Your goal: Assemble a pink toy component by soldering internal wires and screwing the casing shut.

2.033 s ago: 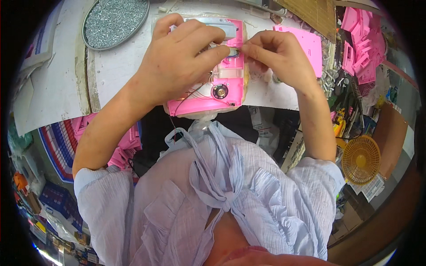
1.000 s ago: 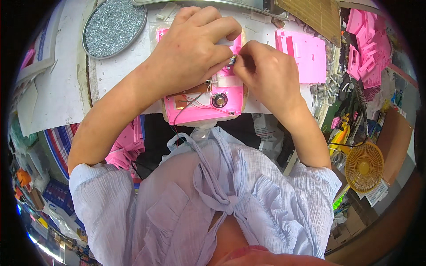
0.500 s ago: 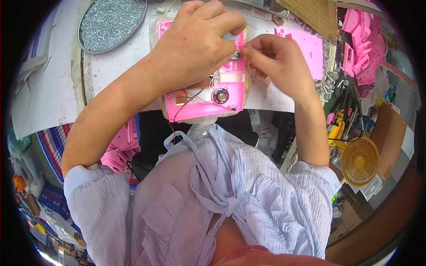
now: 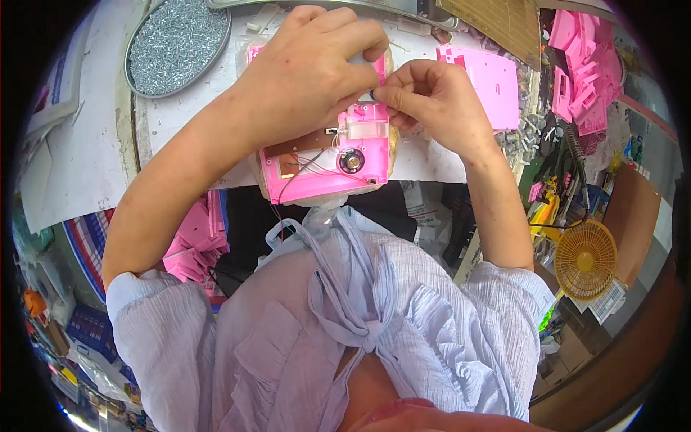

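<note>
A pink plastic housing [image 4: 327, 167] lies open on the white worktable [image 4: 180, 122], showing a brown circuit board, thin wires and a small round black speaker. My left hand [image 4: 309, 72] lies over its upper part and presses it down. My right hand [image 4: 432, 101] pinches something small at the housing's upper right corner, fingertips meeting those of the left hand. What is pinched is too small to make out.
A round metal tray of silver screws [image 4: 176, 43] sits at the far left. Another pink housing part [image 4: 489, 75] lies to the right, with more pink parts [image 4: 583, 72] beyond. Pink pieces [image 4: 194, 237] are piled under the table, and a yellow fan [image 4: 586, 259] stands at the right.
Both hands have kept working at the top of the pink housing. The housing has shifted slightly on the table, and the right fingers have closed in against the left fingertips.
</note>
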The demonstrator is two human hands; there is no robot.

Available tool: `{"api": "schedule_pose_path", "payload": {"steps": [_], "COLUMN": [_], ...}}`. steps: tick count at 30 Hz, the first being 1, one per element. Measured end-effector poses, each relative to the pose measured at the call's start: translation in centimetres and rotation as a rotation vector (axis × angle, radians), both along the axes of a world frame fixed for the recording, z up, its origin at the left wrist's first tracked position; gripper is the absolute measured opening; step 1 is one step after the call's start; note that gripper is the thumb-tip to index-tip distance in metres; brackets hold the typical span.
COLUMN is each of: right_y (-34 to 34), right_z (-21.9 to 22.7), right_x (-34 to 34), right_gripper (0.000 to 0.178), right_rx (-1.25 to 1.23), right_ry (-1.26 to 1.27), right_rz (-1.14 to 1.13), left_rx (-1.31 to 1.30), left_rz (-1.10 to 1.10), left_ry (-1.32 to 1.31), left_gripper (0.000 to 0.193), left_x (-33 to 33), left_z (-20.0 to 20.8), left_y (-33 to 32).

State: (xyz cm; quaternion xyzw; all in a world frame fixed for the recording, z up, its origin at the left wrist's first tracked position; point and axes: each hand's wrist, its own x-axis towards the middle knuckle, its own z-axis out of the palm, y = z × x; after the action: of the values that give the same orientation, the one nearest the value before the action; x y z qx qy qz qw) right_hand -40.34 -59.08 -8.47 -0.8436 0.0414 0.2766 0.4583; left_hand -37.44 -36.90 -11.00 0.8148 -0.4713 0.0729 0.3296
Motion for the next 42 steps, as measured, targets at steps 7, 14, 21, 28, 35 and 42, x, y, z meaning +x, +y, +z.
{"api": "schedule_pose_path", "payload": {"steps": [7,14,21,28,35,42], "right_y": [-9.1,-17.2,-16.9,-17.2,-16.8,-16.4], "right_z": [1.9,2.4,2.0,4.2,6.3,6.5], "right_x": [-0.4,1.4,4.1,2.4,-1.2,-4.6], "right_gripper": [0.026,0.114,0.127,0.126,0.117,0.118], "right_rx": [-0.188,-0.795,-0.845,-0.785,-0.646,-0.578], "right_ry": [-0.512,-0.463,-0.504,-0.517,-0.668,-0.675], "right_rz": [0.016,0.582,0.778,0.657,0.437,0.321], "left_rx": [-0.073,0.150,0.267,0.326,0.280,0.335], "left_rz": [0.016,0.033,0.008,0.109,0.323,0.369], "left_ry": [-0.024,0.130,0.058,-0.041,0.070,0.024], "left_gripper": [0.015,0.013,0.008,0.026,0.053,0.060], "left_x": [0.3,1.5,2.4,-2.5,-8.8,-9.2], "left_z": [-1.1,0.6,1.5,4.3,1.9,1.3], "left_y": [-0.5,-2.1,-3.2,-0.6,-2.4,-2.8]}}
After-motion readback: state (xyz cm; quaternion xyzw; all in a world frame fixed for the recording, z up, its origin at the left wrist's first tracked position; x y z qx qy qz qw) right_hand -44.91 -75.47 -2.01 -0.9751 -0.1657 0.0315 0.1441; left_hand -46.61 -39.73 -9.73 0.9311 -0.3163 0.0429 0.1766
